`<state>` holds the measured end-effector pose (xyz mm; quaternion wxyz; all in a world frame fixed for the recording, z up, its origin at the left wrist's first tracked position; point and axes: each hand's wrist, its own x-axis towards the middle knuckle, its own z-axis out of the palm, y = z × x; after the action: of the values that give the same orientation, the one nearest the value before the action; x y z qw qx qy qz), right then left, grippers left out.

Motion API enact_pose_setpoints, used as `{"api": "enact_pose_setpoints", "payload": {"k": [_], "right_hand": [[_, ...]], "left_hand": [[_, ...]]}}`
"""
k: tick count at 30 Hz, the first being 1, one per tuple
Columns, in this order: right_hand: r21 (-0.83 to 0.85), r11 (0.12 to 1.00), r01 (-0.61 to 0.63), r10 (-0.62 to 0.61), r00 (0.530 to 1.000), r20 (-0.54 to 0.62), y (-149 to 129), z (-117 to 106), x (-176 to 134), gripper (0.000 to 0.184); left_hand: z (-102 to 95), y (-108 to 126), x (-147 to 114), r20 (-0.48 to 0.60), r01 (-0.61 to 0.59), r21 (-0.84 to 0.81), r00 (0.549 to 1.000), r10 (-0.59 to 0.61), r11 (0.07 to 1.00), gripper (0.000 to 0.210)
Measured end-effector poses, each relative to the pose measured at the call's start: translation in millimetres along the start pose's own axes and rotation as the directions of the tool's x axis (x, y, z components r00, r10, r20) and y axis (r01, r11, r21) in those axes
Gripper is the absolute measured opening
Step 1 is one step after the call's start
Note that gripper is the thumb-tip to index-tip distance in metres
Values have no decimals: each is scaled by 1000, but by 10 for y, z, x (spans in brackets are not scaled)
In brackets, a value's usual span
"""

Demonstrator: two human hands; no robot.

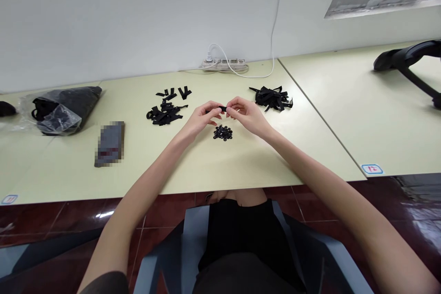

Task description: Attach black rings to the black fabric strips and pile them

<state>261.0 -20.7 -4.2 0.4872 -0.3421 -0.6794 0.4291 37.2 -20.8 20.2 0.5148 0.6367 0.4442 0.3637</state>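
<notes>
Between my two hands a short black strap [223,109] is stretched just above the table. My left hand [203,117] pinches its left part, and the fingertips of my right hand [244,112] close on its right end. Just below the hands lies a small heap of black ring-shaped pieces [223,133]. A loose pile of black straps [165,112] rests to the left of my left hand, with a few more strap pieces [184,92] behind it. Beyond my right hand is another tangled pile of black straps [273,98].
A white power strip [223,65] with a cable lies against the wall. At the left are a clear plastic bag [65,110] with black contents and a blurred dark flat object [110,144]. A black curved frame [409,59] stands on the right-hand table [347,105].
</notes>
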Motion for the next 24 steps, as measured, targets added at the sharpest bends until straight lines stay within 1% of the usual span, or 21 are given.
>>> {"api": "enact_pose_setpoints", "payload": {"k": [4, 6, 9, 12, 14, 18, 21, 24], "right_hand": [[-98, 995, 11, -14, 1000, -28, 8, -14, -7, 19], [-184, 983, 26, -34, 998, -44, 18, -14, -13, 14], [-375, 922, 97, -142, 985, -95, 20, 1, -22, 4], [-519, 839, 164, -264, 957, -124, -10, 17, -27, 6], [-537, 822, 190, -285, 953, -99, -37, 24, -33, 9], [-503, 843, 191, -231, 973, -18, -45, 37, -59, 8], [-495, 854, 158, -191, 982, -15, -10, 45, -77, 8], [-480, 865, 146, -178, 984, -21, 17, 40, -81, 11]], "left_hand": [[-17, -34, 21, 8, -26, 53, 1000, 26, 998, 41], [-20, -48, 31, 18, -37, 66, 999, 36, 997, 41], [-23, -56, 34, 0, -45, 81, 999, 45, 996, 41], [-27, -55, 29, -47, -55, 101, 997, 60, 993, 40], [-27, -54, 26, -70, -61, 112, 995, 69, 992, 39], [-9, -53, 17, -58, -83, 110, 994, 90, 990, 37], [12, -50, 7, -35, -101, 109, 994, 105, 989, 37], [26, -49, -1, -33, -97, 124, 994, 101, 987, 38]]}}
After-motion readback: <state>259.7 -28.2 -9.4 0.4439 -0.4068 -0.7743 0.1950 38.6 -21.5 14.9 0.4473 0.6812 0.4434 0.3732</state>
